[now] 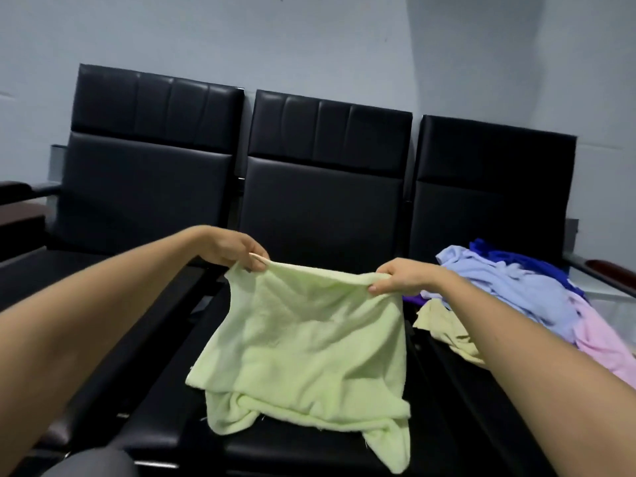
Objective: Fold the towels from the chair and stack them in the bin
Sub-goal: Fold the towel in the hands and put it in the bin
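While the light green towel [309, 349] hangs above the middle chair [323, 201], its lower edge crumpled on that chair's seat, the left hand [237, 251] pinches its top left corner and the right hand [402, 278] its top right, each grip clamped on cloth; just right of that chair lies a heap of towels [509, 290], blue, pink and yellow.

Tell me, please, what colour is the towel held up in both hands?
Pale lime green, plain, no pattern; the towel shows best in the head view.
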`<state>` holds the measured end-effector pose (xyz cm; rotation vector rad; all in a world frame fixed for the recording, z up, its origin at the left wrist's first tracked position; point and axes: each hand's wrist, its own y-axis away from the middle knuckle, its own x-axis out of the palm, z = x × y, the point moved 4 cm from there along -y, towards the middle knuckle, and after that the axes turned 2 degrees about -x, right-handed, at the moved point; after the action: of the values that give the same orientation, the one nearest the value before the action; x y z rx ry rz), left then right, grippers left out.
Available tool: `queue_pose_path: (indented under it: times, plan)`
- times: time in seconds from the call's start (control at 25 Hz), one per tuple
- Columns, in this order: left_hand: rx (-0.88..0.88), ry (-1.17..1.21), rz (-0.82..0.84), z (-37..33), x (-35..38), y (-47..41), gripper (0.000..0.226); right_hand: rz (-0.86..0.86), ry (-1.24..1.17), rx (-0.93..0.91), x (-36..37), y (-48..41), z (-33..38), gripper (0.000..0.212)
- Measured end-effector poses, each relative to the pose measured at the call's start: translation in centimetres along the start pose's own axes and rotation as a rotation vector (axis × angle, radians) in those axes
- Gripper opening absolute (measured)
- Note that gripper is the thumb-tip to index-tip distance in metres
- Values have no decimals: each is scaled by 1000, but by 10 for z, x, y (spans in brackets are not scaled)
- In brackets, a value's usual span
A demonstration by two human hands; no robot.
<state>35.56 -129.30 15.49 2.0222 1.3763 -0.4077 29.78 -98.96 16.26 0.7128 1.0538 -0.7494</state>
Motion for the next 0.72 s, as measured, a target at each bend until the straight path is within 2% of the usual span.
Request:
queue_pose_path:
  times: [0.04,0.12,0.24,0.36,0.44,0.48,0.56,0.64,0.72]
  plan:
    - [-9,13,40,-3,-1,7,14,-15,16,-2,-5,6,0,26]
    - [-17,-1,13,-10,-4,17,21,-34,27,-14,-10,15,2,32]
    - [23,-131,-192,-30,-13,26,17,-119,52,-63,-22,21,10,30]
    - [160,-200,-461,-55,-34,42,9,-399,-134,-195,-54,28,25,17]
    - [247,-106,-539,-65,-45,50,14,-586,-245,-280,-76,36,34,11]
    - [253,-64,-519,-65,-45,50,14,-590,-214,-294,-80,36,36,12]
    - [183,-57,-409,-54,-36,42,19,-418,-9,-228,-69,29,29,25]
    - [89,-48,-255,-33,-25,36,39,-246,114,-106,-45,21,11,39]
    - [22,16,-111,-14,-19,34,62,-208,47,-66,-29,16,-4,42]
